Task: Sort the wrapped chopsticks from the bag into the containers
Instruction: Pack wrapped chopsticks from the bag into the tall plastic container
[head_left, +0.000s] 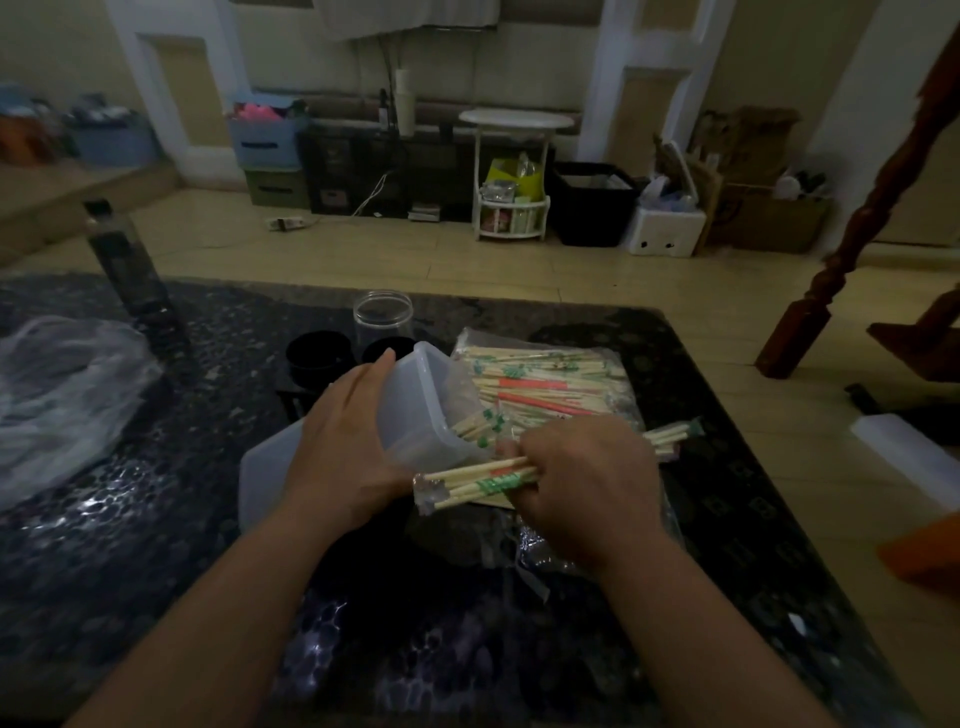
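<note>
My left hand (345, 441) holds a translucent white plastic container (423, 410) tilted on its side, its mouth facing right, with a few green-marked wrapped chopsticks (480, 423) inside. My right hand (582, 478) grips a bundle of green-marked wrapped chopsticks (470, 483) lying level, their ends pointing left just below the container's mouth. Behind them a clear plastic bag (540, 379) lies flat, holding several wrapped chopsticks with green and orange wrappers.
A white lid or second container (267, 478) lies under my left hand. Two black cups (317, 356) and a clear jar (383, 317) stand behind. A dark bottle (130, 270) and a crumpled plastic bag (57, 395) sit at the left of the dark table.
</note>
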